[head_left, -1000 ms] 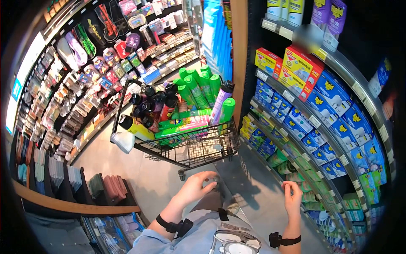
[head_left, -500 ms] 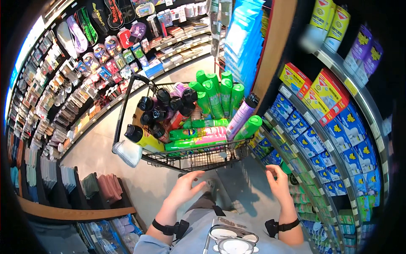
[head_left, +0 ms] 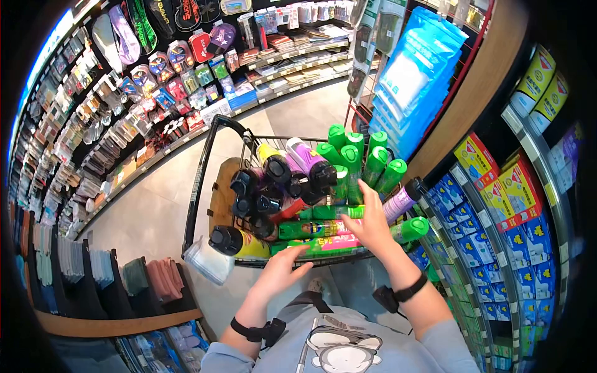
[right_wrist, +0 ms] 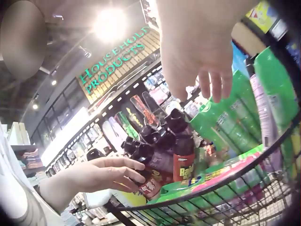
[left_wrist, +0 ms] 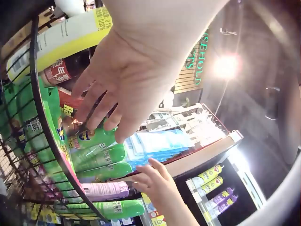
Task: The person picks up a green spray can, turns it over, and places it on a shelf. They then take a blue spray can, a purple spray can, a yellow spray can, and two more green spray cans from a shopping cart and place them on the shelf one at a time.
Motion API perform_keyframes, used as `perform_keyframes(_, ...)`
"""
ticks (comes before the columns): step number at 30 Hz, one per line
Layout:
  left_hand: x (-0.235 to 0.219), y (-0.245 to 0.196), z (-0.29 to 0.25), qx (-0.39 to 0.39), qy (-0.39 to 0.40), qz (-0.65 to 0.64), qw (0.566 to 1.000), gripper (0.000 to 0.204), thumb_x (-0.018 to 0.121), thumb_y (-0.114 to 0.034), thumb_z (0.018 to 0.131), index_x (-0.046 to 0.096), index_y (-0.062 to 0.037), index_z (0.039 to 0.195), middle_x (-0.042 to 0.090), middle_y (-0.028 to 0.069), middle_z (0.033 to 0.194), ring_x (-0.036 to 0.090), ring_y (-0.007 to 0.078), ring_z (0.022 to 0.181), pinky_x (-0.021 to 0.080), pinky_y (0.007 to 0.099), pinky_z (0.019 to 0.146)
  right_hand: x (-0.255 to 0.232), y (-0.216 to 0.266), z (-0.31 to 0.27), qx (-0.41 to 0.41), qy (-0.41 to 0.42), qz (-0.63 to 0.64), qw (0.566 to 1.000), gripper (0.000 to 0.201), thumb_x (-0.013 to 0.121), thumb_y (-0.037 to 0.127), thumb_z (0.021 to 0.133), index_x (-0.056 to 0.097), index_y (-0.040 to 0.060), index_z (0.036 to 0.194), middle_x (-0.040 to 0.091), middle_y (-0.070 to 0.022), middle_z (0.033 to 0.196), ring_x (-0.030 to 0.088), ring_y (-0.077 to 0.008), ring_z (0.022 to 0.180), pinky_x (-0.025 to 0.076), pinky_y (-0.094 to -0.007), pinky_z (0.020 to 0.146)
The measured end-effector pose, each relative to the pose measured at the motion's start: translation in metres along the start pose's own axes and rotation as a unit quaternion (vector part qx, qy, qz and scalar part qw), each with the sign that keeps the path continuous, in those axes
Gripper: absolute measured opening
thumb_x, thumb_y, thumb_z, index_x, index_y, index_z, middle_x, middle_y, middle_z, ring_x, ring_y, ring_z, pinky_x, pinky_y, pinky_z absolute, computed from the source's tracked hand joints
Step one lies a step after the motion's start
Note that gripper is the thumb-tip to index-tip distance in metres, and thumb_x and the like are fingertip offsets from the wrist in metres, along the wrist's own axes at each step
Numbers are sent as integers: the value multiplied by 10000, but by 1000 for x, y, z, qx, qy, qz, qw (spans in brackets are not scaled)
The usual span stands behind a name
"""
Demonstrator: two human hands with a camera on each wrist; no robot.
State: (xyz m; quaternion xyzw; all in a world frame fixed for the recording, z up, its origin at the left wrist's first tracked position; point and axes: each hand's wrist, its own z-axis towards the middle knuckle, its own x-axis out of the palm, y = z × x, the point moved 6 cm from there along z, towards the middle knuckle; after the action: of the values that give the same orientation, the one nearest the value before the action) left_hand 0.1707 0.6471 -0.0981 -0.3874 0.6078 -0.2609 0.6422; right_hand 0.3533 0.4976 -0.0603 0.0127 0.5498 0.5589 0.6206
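Hovering over a loaded black wire shopping cart (head_left: 199,186), both hands have fingers extended and loosely spread, gripping nothing; fingertip contact can't be told. Right hand (head_left: 373,227) above cart's right half, left hand (head_left: 278,271) at near rim. Inside cart: upright green spray cans (head_left: 351,163) with domed green caps, far right corner; green-and-pink can (head_left: 329,244) lying along near side; slim purple can (head_left: 398,204), black cap, tilted right; black-capped bottles clustered left, including red-labelled Raid bottle (right_wrist: 183,165); yellow can (head_left: 252,246) slanting, near left corner. Caps rise above rim. Stocked shelf (head_left: 536,149) close on right; blue packages (head_left: 415,71) hang just beyond far right corner. Grey floor (head_left: 134,199) runs left of cart.
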Motion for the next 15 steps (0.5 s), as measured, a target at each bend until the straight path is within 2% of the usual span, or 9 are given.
perform_keyframes(3, -9, -1, 12, 4, -12, -3, 1000, 464, 697, -258, 884, 582, -23, 1267, 652, 185, 1180, 628, 339, 1094, 510, 406, 913, 40, 1, 51, 9, -28, -70, 997, 1027, 854, 310, 689, 269, 61, 1495, 414, -230, 1417, 376, -413, 1342, 297, -512, 1124)
perform_keyframes(5, -13, 0, 15, 2, -22, -27, 999, 456, 705, -245, 878, 586, -36, 1266, 657, 179, 1167, 632, 335, 1084, 510, 405, 913, 63, -2, 75, 34, -1, -112, 993, 1094, 875, 387, 649, 265, 90, 1508, 406, -231, 1437, 337, -409, 1383, 242, -555, 1145)
perform_keyframes(7, -19, 0, 16, 9, -37, -24, 999, 452, 713, -232, 871, 590, -49, 1265, 662, 172, 1150, 637, 329, 1072, 514, 400, 908, 72, -4, 88, 35, 10, -121, 992, 1058, 878, 405, 642, 322, 95, 1486, 450, -209, 1417, 347, -402, 1386, 228, -582, 1146)
perform_keyframes(9, -24, 1, 15, 8, -54, -34, 998, 433, 715, -213, 869, 598, -52, 1253, 666, 162, 1130, 646, 319, 1049, 523, 390, 885, 75, -8, 93, 35, 76, -130, 988, 986, 895, 382, 624, 408, 97, 1432, 514, -174, 1384, 384, -404, 1372, 216, -581, 1148)
perform_keyframes(10, -26, 2, 15, 10, -61, -42, 997, 416, 710, -199, 872, 602, -52, 1245, 667, 159, 1119, 650, 313, 1038, 526, 385, 871, 74, -9, 92, 25, 60, -110, 992, 905, 893, 337, 630, 467, 103, 1392, 562, -157, 1339, 434, -396, 1343, 202, -587, 1154)
perform_keyframes(11, -27, 2, 15, 12, -66, -50, 996, 399, 706, -185, 874, 607, -52, 1238, 668, 156, 1107, 654, 308, 1027, 529, 380, 857, 74, -14, 92, 23, 64, -110, 992, 905, 893, 337, 630, 467, 103, 1392, 562, -157, 1339, 434, -396, 1343, 202, -587, 1154)
perform_keyframes(13, -27, 0, 17, 20, -70, -58, 996, 384, 701, -174, 877, 611, -48, 1229, 670, 154, 1092, 658, 305, 1011, 531, 378, 848, 72, -14, 92, -29, 65, -145, 987, 884, 879, 222, 632, 457, 106, 1400, 578, -142, 1299, 474, -347, 1315, 213, -590, 1151)
perform_keyframes(14, -28, -2, 20, 32, -73, -63, 995, 370, 696, -162, 879, 615, -44, 1220, 671, 151, 1076, 661, 301, 995, 532, 376, 839, 69, -12, 90, -39, 58, -149, 986, 864, 862, 169, 631, 462, 120, 1396, 589, -140, 1279, 502, -327, 1289, 250, -588, 1136)
perform_keyframes(15, -28, -5, 22, 33, -73, -63, 995, 370, 696, -162, 879, 615, -44, 1220, 671, 151, 1076, 661, 301, 995, 532, 376, 839, 68, -12, 89, -40, 57, -149, 986, 864, 862, 169, 631, 462, 120, 1396, 589, -140, 1279, 502, -327, 1289, 250, -588, 1136)
